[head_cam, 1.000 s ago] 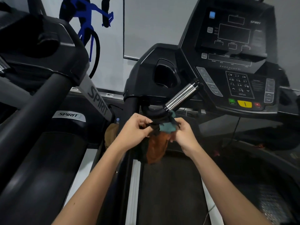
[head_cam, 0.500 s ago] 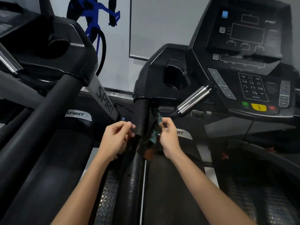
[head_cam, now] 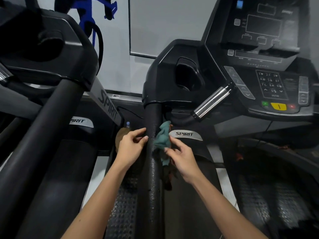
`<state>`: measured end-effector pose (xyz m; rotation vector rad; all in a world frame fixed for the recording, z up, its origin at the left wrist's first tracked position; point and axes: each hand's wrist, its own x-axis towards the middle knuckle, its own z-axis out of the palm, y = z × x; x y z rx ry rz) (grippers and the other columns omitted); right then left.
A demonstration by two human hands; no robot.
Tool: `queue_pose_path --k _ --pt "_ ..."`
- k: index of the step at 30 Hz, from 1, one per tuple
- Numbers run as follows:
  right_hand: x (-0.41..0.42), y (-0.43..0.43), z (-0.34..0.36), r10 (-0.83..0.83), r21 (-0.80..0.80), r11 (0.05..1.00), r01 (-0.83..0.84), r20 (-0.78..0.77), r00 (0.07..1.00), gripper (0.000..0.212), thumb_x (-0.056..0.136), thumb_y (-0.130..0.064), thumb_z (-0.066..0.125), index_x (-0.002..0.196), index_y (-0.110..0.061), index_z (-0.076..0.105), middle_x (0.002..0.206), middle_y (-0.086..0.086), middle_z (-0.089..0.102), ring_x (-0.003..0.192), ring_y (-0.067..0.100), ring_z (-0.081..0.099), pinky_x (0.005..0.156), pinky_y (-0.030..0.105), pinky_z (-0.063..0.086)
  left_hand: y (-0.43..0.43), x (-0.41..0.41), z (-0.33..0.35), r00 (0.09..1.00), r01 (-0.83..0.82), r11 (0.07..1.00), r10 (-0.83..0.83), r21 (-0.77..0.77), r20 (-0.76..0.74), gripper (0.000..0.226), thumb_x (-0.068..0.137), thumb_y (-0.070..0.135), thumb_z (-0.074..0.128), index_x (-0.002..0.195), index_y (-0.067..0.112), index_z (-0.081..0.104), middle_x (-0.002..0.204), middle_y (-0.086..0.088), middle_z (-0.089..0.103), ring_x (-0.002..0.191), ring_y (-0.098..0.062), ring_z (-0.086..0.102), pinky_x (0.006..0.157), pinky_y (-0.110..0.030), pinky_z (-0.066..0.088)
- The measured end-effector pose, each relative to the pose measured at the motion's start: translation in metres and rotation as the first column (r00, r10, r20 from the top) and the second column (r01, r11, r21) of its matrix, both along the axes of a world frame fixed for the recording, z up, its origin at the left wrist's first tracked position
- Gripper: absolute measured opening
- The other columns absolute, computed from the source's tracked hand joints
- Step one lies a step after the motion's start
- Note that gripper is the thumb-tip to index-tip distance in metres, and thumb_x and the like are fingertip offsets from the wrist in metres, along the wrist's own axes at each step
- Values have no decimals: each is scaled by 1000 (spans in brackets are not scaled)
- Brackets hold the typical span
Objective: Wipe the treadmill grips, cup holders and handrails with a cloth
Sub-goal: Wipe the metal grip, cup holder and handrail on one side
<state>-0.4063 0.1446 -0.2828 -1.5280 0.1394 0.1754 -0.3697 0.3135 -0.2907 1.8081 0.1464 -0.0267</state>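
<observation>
The teal cloth (head_cam: 163, 140) hangs against the right side of the black handrail (head_cam: 151, 169), pinched by the right hand (head_cam: 181, 156). The left hand (head_cam: 131, 146) touches the handrail's left side, fingers half-curled; whether they hold anything is unclear.

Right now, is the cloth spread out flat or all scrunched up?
Scrunched up. The teal cloth hangs in crumpled folds beside the black handrail, pinched by the right hand.

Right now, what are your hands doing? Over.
Right hand pinches teal cloth beside handrail. Left hand at handrail, grip unclear. Nothing in the way.
</observation>
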Motion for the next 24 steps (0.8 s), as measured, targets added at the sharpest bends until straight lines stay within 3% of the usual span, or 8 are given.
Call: queue_pose_path --k 4,9,12,15,19,24 --pt "28 1 9 -26 -300 951 77 170 985 33 86 9 53 117 -2 60 116 10 62 105 14 58 100 31 45 0 1 0 1000 0 1000 0 16 -8 35 83 15 68 118 17 64 101 3 70 99 -13 64 99 -38 47" --pt "58 14 19 -53 -279 956 92 142 988 41 90 9 45 125 -8 57 119 6 63 108 13 57 95 23 45 -2 -1 8 1000 -13 1000 13 12 -9 36 85 13 66 120 12 62 105 4 66 98 -12 63 97 -34 48" --pt "19 8 7 -87 -294 945 140 184 979 38 85 12 51 117 -3 62 116 8 64 109 16 59 96 22 46 -2 0 8 1000 -11 1000 11 0 -6 35 85 13 66 120 11 62 106 2 66 93 -10 61 95 -30 48" --pt "-19 5 0 -38 -316 943 104 206 978 33 86 9 53 112 -6 65 110 2 64 103 10 59 88 12 46 -1 2 7 1000 -9 1000 9 -14 -17 35 85 16 67 119 14 63 104 3 65 96 -14 63 95 -38 50" --pt "-3 11 7 -6 -391 912 122 285 958 34 87 9 50 116 -4 62 111 -1 61 106 10 56 97 19 42 -1 3 3 1000 11 1000 -11 -12 0 36 84 18 68 119 15 63 110 -4 67 100 -16 63 96 -42 49" --pt "53 13 7 -27 -479 855 196 337 941 39 88 10 46 119 -6 61 118 6 62 113 18 55 102 30 42 5 10 -3 997 62 998 -62 7 45 37 83 23 69 119 16 63 110 4 64 100 -14 63 92 -42 52"
